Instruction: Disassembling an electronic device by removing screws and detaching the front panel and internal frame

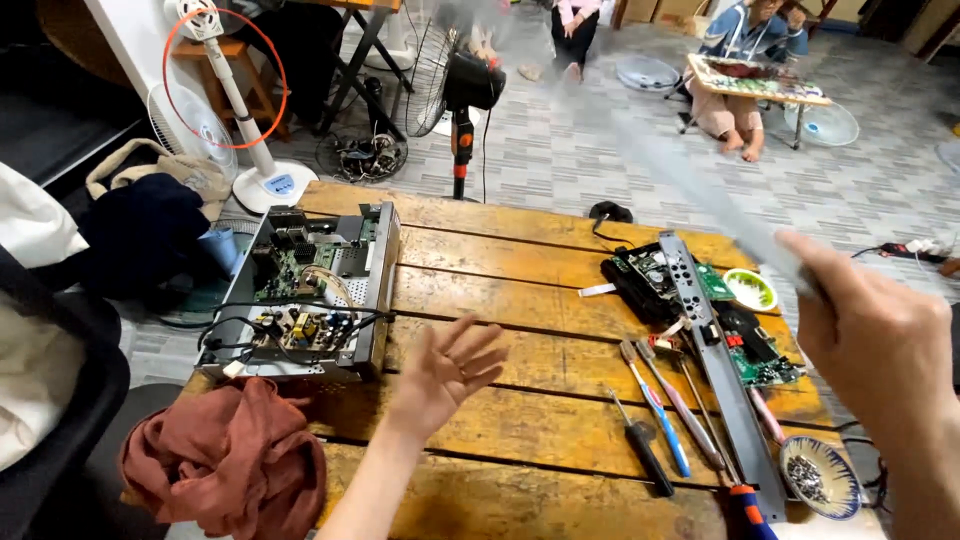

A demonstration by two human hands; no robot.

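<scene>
My left hand (445, 375) is raised over the middle of the wooden table (520, 440), palm up, fingers spread, holding nothing. It hovers just right of an opened grey electronics chassis (300, 290) with bare circuit boards and wires. My right hand (880, 340) is closed around a long grey object (690, 180) that slants up and left and is blurred by motion; its kind is unclear. Below that hand lie a long grey metal strip (715, 370), black parts with green boards (655, 280) and several screwdrivers (655, 410).
A bowl of screws (820, 478) sits at the table's near right corner, with a small green-rimmed dish (750, 290) farther back. A red-brown cloth (235, 460) lies front left. Standing fans (465, 90) are behind the table. A person (745, 60) sits on the floor by a low table.
</scene>
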